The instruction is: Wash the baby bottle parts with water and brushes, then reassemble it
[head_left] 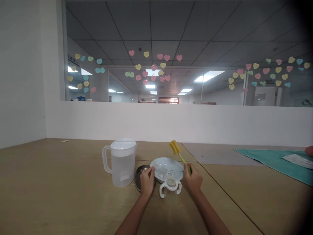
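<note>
My right hand [193, 179] is closed round the green handle of a brush with a yellow sponge head [175, 147], held up and tilted left. Over the left rim of a white bowl [166, 160], my left hand [147, 180] pinches a small clear piece, its shape hard to make out. Clear items [161, 171] lie in the bowl. In front of it stands a clear bottle with a white two-handled collar [171, 184], between my hands. Partly behind my left hand is a dark metal dish [138, 178].
A lidded translucent pitcher [123, 163] stands left of the metal dish. At the far right lies a teal cloth [264, 160] with a white patterned piece [297, 160] on it. A white wall and window rise behind the table [61, 186].
</note>
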Tool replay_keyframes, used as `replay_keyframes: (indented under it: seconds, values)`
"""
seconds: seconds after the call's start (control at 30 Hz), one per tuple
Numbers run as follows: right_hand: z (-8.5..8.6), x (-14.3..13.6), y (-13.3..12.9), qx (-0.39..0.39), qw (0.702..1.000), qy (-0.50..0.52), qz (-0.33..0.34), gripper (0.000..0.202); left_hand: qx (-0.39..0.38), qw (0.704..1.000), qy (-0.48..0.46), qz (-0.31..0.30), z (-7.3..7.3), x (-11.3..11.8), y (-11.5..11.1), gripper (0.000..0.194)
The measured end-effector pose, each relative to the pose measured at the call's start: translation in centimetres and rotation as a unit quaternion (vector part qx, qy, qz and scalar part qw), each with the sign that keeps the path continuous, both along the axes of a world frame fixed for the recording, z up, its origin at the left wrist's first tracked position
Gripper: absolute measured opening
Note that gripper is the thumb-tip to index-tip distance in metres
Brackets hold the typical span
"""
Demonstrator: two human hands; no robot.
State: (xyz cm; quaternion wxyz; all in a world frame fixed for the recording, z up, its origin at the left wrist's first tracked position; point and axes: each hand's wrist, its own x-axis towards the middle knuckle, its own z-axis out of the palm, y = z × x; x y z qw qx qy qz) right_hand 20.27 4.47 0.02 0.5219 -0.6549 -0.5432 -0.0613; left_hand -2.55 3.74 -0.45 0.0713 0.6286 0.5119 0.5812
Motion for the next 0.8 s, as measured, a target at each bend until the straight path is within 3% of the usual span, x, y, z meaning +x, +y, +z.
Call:
replay_keyframes:
  seconds: [0.17, 0.3, 0.37, 0.5, 0.7, 0.8]
  values:
    - [-1.4, 0.9, -0.3, 0.064, 0.985, -0.136, 0.081, 0.043, 0.013, 1.000, 0.001, 0.003, -0.2, 0.1, 0.1, 0.038]
    - [-1.5, 0.7, -0.8, 0.262, 0.936, -0.213, 0.095, 0.029, 0.024, 0.999, 0.030, 0.022, -0.1, 0.2, 0.0, 0.040]
    - [-1.2, 0.4, -1.2, 0.317, 0.907, -0.257, 0.106, 0.024, 0.028, 0.998, 0.041, 0.032, 0.0, 0.2, 0.0, 0.040]
    - [-0.6, -0.1, -1.9, 0.298, 0.889, -0.335, 0.096, 0.025, 0.036, 0.997, 0.056, 0.031, 0.1, 0.2, 0.0, 0.040]
    - [-0.8, 0.4, -1.4, 0.264, 0.915, -0.303, 0.021, 0.026, 0.056, 0.997, 0.053, 0.027, 0.0, 0.1, 0.1, 0.039]
    - [-1.2, 0.7, -1.1, 0.270, 0.918, -0.290, 0.030, 0.024, 0.071, 0.996, 0.039, 0.026, 0.1, 0.2, 0.0, 0.035]
